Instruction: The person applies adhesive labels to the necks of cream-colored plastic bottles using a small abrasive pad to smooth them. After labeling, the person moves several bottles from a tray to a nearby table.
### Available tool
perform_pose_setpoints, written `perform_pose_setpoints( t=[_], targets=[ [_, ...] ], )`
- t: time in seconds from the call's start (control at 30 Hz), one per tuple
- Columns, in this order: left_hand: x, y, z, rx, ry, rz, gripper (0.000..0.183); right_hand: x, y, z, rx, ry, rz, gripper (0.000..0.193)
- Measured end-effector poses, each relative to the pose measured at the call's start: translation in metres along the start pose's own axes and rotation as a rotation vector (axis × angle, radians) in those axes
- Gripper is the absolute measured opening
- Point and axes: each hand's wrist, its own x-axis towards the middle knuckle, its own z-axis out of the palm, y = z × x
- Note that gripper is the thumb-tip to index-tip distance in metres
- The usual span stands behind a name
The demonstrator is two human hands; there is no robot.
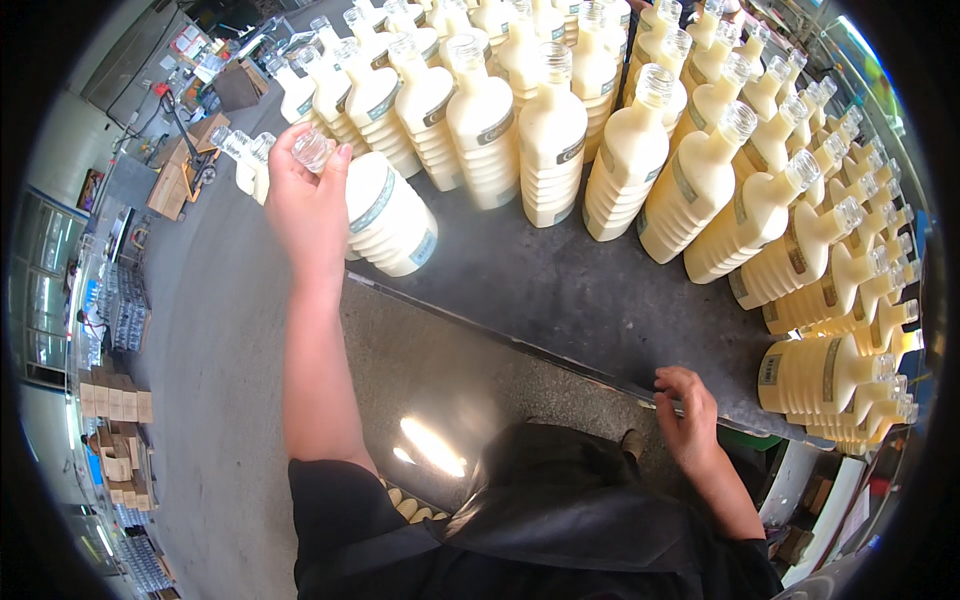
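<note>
My left hand is closed round the clear glass neck of a cream-coloured bottle at the left end of the dark tabletop. That bottle has ribbed sides and a label band, and its mouth shows uncapped between my fingers. Over the table's front edge, my right hand is empty, its fingers loosely bent and a little apart. Closest to it on the right stands a bottle of the same kind. Similar uncapped bottles stand upright in a curved row beyond the bare stretch of table.
Several more rows of filled bottles crowd the back and right of the table. A pallet jack and cardboard boxes are on the floor at far left. Stacked cartons line the left side. Below the table's right end shows a green container.
</note>
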Motion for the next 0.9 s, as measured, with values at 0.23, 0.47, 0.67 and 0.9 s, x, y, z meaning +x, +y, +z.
perform_pose_setpoints(
  t=[0.23,0.47,0.67,0.9],
  targets=[
    [0.010,-0.013,0.000,-0.014,0.022,0.025,0.044,-0.030,0.010,-0.003,-0.040,0.031,-0.077,0.045],
    [0.021,-0.055,-0.023,0.590,0.116,0.402,0.046,-0.060,0.020,-0.016,0.073,-0.021,-0.075,0.041],
    [-0.009,0.020,0.027,0.483,0.224,0.471,0.045,-0.122,0.048,-0.058,0.046,0.106,-0.025,0.034],
    [-0.141,0.099,0.133,-0.663,0.146,0.976,0.057,-0.293,0.089,-0.123,-0.158,0.445,0.363,0.046]
  ],
)
